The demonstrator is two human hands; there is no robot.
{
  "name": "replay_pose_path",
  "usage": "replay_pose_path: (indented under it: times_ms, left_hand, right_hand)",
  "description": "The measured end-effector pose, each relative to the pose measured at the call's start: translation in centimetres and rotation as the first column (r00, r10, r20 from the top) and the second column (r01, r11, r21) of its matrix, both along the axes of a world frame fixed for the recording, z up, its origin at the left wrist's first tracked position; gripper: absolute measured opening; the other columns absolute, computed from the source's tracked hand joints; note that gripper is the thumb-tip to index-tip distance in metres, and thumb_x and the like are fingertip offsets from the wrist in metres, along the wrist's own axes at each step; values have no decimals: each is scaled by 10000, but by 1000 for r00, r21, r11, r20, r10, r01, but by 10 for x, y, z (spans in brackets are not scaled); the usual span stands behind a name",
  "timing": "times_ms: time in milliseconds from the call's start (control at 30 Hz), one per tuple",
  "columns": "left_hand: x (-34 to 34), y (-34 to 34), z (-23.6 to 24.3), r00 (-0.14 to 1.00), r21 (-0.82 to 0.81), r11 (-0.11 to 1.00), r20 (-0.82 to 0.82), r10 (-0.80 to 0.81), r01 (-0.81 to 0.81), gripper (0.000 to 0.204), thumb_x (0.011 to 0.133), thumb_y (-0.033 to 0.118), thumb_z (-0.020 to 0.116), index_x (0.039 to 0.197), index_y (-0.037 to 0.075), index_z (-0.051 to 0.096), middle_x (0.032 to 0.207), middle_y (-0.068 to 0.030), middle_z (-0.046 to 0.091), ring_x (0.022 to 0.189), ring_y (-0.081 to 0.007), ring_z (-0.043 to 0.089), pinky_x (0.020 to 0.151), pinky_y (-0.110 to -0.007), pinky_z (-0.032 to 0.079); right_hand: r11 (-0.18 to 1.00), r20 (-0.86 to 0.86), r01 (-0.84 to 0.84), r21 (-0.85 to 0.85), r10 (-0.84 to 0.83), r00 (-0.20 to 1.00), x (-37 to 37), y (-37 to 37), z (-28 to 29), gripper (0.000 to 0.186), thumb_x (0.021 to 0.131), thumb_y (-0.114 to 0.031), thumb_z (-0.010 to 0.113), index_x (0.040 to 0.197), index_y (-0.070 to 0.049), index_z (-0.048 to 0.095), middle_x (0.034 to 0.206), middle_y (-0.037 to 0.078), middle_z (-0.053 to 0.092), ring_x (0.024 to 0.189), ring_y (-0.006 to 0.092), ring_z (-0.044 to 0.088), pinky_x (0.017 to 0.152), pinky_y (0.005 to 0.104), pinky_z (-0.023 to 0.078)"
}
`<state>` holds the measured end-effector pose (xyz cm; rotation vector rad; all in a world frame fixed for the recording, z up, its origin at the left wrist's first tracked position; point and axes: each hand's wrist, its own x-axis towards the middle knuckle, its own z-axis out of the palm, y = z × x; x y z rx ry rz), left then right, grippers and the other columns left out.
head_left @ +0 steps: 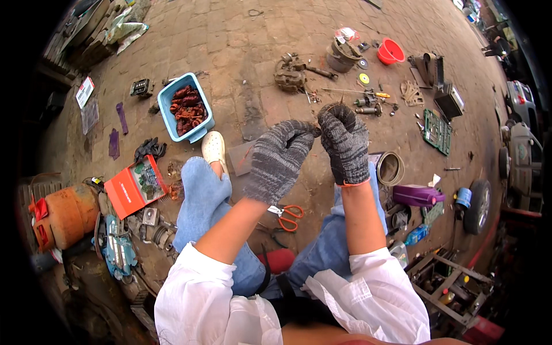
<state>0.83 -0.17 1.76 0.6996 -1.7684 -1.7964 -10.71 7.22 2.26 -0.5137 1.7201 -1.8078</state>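
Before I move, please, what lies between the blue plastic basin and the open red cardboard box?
Crumpled black gloves, it seems, lie there in the head view.

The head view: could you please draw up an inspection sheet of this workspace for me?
Surface: stained brown brick paving.
Job's things: light-blue rectangular plastic tub holding tangled reddish-brown pieces.
Clutter: orange-handled metal scissors, round red plastic bowl, open green tool case, open red-orange cardboard box.
Hands: left hand and right hand, in grey-black knit, fingers closed, close together; any small item between them is indistinct.
Cables: none identifiable with certainty.
Surroundings: rusty orange metal cylinder, left; parked silver car, far right.
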Motion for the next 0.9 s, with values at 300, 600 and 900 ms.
replay_pose_path:
  times_ms: [300, 600, 900]
  left_hand:
    - [2, 2, 0, 1000, 63, 998, 8, 15, -16, 176, 786, 45, 600, 951, -15, 609, 895, -66, 631, 810, -120, 575, 741, -252, 457]
    - [0, -5, -12, 967, -54, 969, -101, 234, -241, 138, 772, 48, 603, 889, -23, 617, 841, -138, 612, 744, -199, 600, 671, -288, 476]
    - [3, -3, -9, 965, -505, 826, -52, 258, -249, 190, 746, 50, 630, 907, -40, 587, 836, -149, 589, 765, -239, 583, 682, -313, 466]
  right_hand:
    - [996, -176, -92, 7, 92, 980, 3, 0, 2, 103, 806, -115, 587, 876, -41, 592, 722, -21, 566, 586, 53, 467, 514, 195, 368]
    - [965, -389, -153, 213, 227, 893, 4, 7, 9, 168, 809, -133, 606, 889, 10, 565, 756, 61, 583, 680, 128, 535, 615, 259, 432]
    - [940, -301, -210, 267, 289, 909, 9, 1, 19, 181, 811, -128, 610, 864, 38, 561, 713, 81, 585, 673, 108, 528, 602, 259, 435]
